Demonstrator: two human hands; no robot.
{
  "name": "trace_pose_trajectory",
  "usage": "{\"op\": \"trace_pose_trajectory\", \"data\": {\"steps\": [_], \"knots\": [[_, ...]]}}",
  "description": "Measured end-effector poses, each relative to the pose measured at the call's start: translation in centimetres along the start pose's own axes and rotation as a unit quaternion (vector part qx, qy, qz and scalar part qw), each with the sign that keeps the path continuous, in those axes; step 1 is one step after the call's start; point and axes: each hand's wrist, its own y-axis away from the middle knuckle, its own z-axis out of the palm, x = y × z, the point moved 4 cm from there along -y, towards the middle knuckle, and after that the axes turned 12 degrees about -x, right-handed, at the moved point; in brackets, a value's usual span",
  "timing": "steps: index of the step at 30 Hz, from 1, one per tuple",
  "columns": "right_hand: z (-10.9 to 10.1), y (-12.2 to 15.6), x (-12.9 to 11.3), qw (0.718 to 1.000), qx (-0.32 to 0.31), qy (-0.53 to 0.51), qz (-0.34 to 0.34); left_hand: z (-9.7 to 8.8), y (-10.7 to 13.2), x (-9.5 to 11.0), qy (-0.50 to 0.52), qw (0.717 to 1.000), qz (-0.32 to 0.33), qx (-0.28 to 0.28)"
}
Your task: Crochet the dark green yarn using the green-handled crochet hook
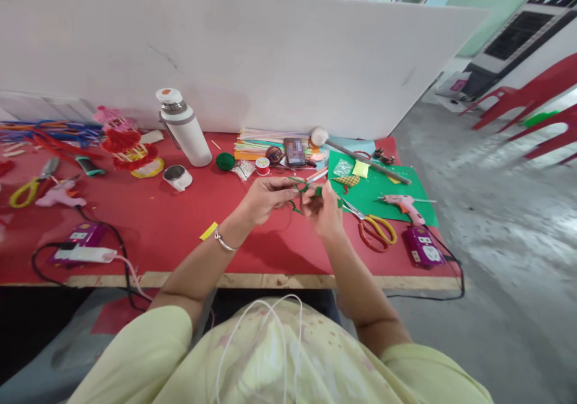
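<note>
Above the red tabletop, my left hand [267,199] pinches a small piece of green yarn [295,207], with a loop hanging below the fingers. My right hand [325,210] meets it from the right, closed around a slim green-handled tool [318,192] that looks like a crochet hook. Its tip is too small to make out among the strands. Behind the left hand lies a ball of green yarn [225,162]. Close to the right hand are scissors [377,231] with red and yellow handles, their blades toward the hand.
A white bottle [187,130] and a cup [177,178] stand at the back left. A green sheet [406,181] carries a pink glue gun [403,207], near a purple power socket [422,247]. At the back are a phone [295,151], a thread spool [262,165] and a stick [369,162].
</note>
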Motion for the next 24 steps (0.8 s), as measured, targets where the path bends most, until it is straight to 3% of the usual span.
{"op": "trace_pose_trajectory", "data": {"steps": [3, 6, 12, 24], "knots": [[-0.9, -1.0, 0.3, 0.994, -0.038, -0.065, 0.081, -0.7, 0.0, 0.6, -0.017, 1.000, 0.002, 0.002], [-1.4, -1.2, 0.3, 0.988, -0.064, -0.075, 0.118, -0.8, 0.1, 0.9, -0.025, 1.000, -0.009, 0.002], [-1.2, -0.7, 0.3, 0.986, -0.076, -0.071, 0.128, -0.8, 0.1, 0.6, -0.011, 0.999, -0.037, -0.003], [-2.5, -1.0, 0.5, 0.963, -0.190, -0.052, 0.182, -1.1, 0.4, 1.0, 0.009, 0.986, -0.138, -0.094]]}}
